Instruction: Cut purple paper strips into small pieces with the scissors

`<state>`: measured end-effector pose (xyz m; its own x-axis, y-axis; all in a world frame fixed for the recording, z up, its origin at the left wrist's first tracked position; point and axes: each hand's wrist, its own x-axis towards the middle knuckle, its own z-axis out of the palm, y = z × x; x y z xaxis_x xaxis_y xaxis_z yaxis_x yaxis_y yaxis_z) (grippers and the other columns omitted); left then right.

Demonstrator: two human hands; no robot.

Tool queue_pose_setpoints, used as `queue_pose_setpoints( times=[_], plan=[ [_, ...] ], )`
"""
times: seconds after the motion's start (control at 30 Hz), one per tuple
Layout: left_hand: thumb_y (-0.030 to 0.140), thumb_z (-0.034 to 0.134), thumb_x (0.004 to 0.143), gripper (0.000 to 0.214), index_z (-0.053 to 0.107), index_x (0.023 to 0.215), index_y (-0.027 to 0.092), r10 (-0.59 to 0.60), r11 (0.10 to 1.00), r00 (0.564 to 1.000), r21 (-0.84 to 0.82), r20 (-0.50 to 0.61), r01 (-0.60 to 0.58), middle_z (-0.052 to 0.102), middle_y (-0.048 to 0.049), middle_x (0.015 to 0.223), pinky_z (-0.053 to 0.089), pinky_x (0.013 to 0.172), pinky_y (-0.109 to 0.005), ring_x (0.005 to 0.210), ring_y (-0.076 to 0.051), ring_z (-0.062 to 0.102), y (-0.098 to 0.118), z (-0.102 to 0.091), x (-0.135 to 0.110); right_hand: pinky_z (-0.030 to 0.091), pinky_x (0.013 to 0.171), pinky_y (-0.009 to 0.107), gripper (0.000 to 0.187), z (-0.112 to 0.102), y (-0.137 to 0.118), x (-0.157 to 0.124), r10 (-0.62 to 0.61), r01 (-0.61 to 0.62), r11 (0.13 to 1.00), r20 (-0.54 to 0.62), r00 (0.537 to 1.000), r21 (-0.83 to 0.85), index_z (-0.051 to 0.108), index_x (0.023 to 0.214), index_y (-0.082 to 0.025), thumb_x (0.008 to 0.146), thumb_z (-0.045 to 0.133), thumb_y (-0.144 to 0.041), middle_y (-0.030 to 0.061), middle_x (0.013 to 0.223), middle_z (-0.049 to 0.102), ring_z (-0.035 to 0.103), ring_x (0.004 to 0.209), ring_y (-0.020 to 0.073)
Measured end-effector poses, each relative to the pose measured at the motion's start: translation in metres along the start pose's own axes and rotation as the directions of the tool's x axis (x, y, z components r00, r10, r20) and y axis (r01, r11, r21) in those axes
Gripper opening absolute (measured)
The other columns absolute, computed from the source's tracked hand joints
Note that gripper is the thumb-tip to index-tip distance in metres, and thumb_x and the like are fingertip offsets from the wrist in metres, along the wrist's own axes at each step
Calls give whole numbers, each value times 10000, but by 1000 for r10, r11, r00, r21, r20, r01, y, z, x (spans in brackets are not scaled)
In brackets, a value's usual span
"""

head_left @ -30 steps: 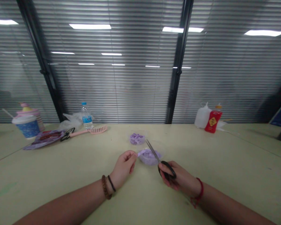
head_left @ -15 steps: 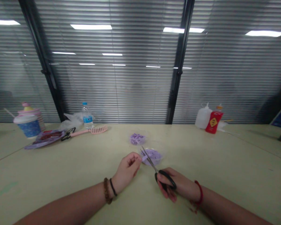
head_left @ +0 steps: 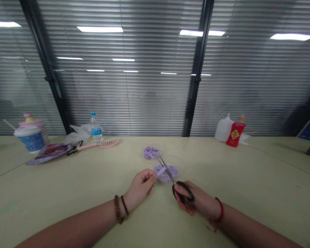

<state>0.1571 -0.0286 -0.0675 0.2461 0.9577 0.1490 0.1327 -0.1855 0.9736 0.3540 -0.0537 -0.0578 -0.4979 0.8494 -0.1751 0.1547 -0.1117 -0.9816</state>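
Note:
Between the thumb and fingers of my left hand [head_left: 141, 184] a narrow purple strip [head_left: 161, 171] is pinched, its free end pointing right. My right hand [head_left: 189, 196] grips black-handled scissors [head_left: 167, 169] by the finger loops. Their slightly parted blades cross the strip. Beneath the strip and blades stands a shallow clear bowl [head_left: 174, 171] with thin purple pieces in it. Just behind it a second clear bowl [head_left: 158, 154] contains small, darker purple pieces. What the strip is made of I cannot tell.
At the left are a blue cup [head_left: 32, 139], a purple packet [head_left: 48, 153], a pink hairbrush [head_left: 103, 144] and a water bottle [head_left: 95, 129] beside a plastic bag [head_left: 80, 133]. A white squeeze bottle [head_left: 224, 129] and a red bottle [head_left: 236, 133] stand at the back right.
The scissors have shifted slightly right, and their blades have come closer together over the strip. More of the strip shows beyond my left fingers. My left hand has barely moved.

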Motion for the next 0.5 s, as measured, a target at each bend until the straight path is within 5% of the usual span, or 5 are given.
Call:
queue_pose_setpoints(
  times=[0.2, 0.37, 0.5],
  plan=[
    [433, 502, 747, 295, 457, 653, 157, -26, 999, 998, -30, -49, 24, 375, 79, 447, 228, 342, -161, 343, -46, 298, -4, -1, 4, 169, 235, 134, 508, -7, 2, 2, 3, -3, 1000, -74, 997, 2, 453, 551, -133, 690, 529, -615, -33, 383, 443, 280, 244, 16],
    [430, 499, 746, 290, 426, 641, 170, -11, 993, 992, -114, -130, -4, 370, 85, 436, 238, 338, -158, 332, -46, 299, -1, -2, 5, 278, 256, 132, 563, -9, 6, 1, 59, -61, 997, 57, 997, 39, 498, 588, -109, 703, 461, -659, 12, 427, 505, 394, 271, 48],
    [437, 502, 746, 293, 434, 653, 168, -10, 996, 998, -88, -59, 5, 377, 82, 451, 227, 335, -161, 333, -44, 292, -2, -1, 4, 311, 277, 132, 571, -4, 3, -1, 18, -16, 1000, 124, 992, -14, 506, 575, -99, 664, 502, -663, 18, 442, 513, 420, 291, 50]
  ],
)
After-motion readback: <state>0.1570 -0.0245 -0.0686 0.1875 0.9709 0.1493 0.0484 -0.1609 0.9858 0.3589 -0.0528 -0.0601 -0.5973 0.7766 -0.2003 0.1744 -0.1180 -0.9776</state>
